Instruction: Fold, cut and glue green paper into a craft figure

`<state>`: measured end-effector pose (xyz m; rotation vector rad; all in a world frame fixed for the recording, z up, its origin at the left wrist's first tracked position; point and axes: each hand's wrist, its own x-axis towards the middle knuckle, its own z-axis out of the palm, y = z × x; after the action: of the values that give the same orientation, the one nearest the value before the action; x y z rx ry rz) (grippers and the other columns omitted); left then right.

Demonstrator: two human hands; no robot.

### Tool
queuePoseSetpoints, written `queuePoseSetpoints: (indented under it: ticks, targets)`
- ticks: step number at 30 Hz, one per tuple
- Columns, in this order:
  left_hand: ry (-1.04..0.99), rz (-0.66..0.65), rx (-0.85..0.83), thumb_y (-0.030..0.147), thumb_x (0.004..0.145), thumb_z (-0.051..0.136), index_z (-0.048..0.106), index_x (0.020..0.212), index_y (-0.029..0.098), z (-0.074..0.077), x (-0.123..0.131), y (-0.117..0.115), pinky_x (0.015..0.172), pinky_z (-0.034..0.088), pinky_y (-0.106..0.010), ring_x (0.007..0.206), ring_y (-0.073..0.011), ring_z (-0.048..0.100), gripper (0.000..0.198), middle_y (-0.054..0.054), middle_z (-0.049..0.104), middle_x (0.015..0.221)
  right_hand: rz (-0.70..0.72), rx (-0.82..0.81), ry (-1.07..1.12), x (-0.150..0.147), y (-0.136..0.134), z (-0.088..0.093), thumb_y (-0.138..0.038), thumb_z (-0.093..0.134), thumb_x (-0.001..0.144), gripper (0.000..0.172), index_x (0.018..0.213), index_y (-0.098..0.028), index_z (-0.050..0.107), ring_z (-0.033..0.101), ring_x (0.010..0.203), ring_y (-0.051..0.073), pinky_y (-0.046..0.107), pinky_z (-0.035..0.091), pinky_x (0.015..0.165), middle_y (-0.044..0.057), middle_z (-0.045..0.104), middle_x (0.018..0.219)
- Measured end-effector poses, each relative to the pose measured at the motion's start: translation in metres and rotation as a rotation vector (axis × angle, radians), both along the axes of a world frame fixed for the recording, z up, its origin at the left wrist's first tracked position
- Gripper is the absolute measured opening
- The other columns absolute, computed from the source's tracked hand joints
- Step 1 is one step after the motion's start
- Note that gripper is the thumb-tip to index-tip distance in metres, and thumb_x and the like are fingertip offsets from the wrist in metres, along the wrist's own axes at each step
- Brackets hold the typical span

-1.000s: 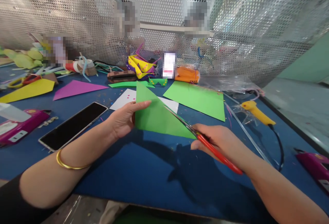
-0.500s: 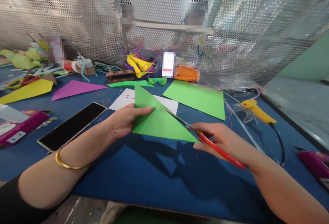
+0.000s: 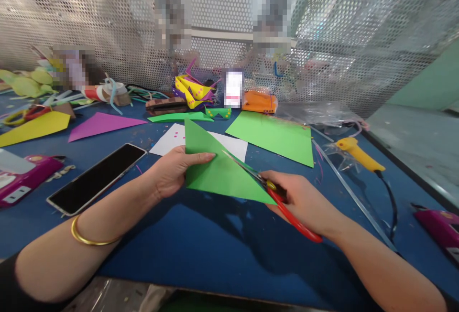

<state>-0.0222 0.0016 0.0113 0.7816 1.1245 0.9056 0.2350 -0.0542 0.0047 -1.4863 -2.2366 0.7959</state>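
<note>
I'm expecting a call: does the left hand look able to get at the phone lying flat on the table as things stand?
Probably yes, once the left hand lets go of its green sheet: the phone lies uncovered beside the left forearm, and nothing seems to block the way.

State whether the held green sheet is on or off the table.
Off: the left hand holds the green sheet above its shadow.

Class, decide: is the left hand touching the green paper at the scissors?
Touching. The head view shows it: the left hand grips the green paper, its thumb lying across the near face.
</note>
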Motion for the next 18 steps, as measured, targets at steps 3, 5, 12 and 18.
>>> queuePoseSetpoints:
  ticks: [3, 5, 12, 18]
  targets:
    - [0.001, -0.033, 0.01, 0.013, 0.07, 0.078, 0.076, 0.085, 0.013, -0.001, 0.001, -0.003, 0.063, 0.063, -0.03, 0.069, -0.0234, 0.075, 0.015, -0.011, 0.079, 0.084, 0.002, 0.027, 0.015, -0.002, 0.0, -0.004, -0.017, 0.058, 0.079, 0.031, 0.11, -0.021, 0.064, 0.066, 0.08, 0.019, 0.028, 0.048, 0.068, 0.004, 0.073, 0.098]
    - [-0.002, -0.039, 0.019, 0.013, 0.07, 0.078, 0.076, 0.086, 0.014, -0.001, 0.002, -0.004, 0.065, 0.063, -0.031, 0.071, -0.0235, 0.075, 0.016, -0.01, 0.079, 0.086, -0.002, 0.053, 0.006, -0.003, -0.001, -0.008, -0.016, 0.056, 0.079, 0.029, 0.107, -0.021, 0.064, 0.066, 0.08, 0.019, 0.029, 0.047, 0.068, 0.004, 0.072, 0.096]
    - [-0.007, -0.043, 0.035, 0.013, 0.069, 0.079, 0.076, 0.086, 0.014, -0.002, 0.001, -0.005, 0.065, 0.063, -0.03, 0.071, -0.0231, 0.075, 0.017, -0.01, 0.079, 0.086, 0.001, 0.091, 0.022, -0.006, -0.005, -0.013, -0.02, 0.053, 0.082, 0.025, 0.105, -0.019, 0.063, 0.065, 0.075, 0.019, 0.029, 0.046, 0.065, 0.005, 0.071, 0.09]
    - [0.004, -0.042, 0.041, 0.013, 0.068, 0.079, 0.076, 0.085, 0.014, -0.002, 0.001, -0.004, 0.064, 0.063, -0.03, 0.07, -0.0238, 0.075, 0.017, -0.011, 0.079, 0.085, 0.007, 0.132, -0.015, -0.008, -0.009, -0.014, -0.019, 0.05, 0.083, 0.022, 0.101, -0.018, 0.063, 0.06, 0.063, 0.016, 0.027, 0.044, 0.059, 0.004, 0.07, 0.081]
